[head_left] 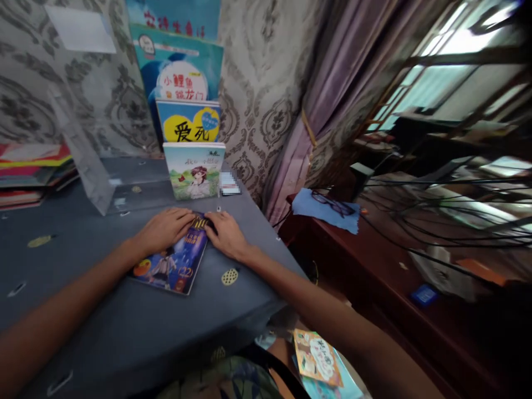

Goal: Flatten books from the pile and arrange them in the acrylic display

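A dark blue and purple book (pixel 183 266) with a cartoon figure and the number 22 on its cover lies on the grey tablecloth. Across its far left corner rests my left hand (pixel 166 230), fingers closed together over the top edge. My right hand (pixel 228 235) grips the far right corner, with the fingers bent at the edge. Just beyond both hands, a pale green book (pixel 195 174) with a drawn girl stands upright. Behind it rise a blue and yellow book (pixel 191 124) and a teal book (pixel 183 72), stepped higher one after another.
Left of the standing books is a clear plastic stand (pixel 83 149), with stacked books (pixel 35 172) further left. To the right, a dark red cabinet (pixel 374 271) carries glasses on a blue cloth (pixel 305 205) and tangled cables. An orange book (pixel 318 357) lies low beside the table.
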Demonstrator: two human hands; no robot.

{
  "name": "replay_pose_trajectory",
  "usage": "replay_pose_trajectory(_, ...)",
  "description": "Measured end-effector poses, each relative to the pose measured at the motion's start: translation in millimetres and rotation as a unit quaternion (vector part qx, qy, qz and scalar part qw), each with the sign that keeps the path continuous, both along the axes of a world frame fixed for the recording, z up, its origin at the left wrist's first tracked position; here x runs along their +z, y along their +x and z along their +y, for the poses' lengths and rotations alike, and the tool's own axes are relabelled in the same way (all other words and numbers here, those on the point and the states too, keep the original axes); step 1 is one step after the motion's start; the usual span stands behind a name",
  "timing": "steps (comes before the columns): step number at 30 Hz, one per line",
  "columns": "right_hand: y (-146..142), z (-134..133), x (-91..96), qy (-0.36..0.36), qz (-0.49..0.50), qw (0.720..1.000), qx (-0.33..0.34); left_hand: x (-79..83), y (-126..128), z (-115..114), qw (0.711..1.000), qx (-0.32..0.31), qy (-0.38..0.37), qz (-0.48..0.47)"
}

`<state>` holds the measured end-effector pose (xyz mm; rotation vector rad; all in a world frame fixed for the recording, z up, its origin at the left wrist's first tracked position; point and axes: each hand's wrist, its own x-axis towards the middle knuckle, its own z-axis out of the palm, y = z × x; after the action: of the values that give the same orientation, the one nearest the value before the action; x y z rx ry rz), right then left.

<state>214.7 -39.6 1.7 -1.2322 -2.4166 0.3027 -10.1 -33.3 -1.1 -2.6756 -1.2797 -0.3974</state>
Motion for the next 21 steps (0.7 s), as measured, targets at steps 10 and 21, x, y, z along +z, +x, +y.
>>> replay_pose_trajectory(10,5.3,-66.3,0.6,0.001,0.023,0.997,0.078,-3.5,0.0,-3.2,0.996,0.018,-0.015,-0.090)
replay_pose_trajectory(21,3.9,-101.4,5.5,0.020,-0.066,0.990,0.120,-1.7,4.0,-10.0,0.993,0.104,-0.004,-0.053)
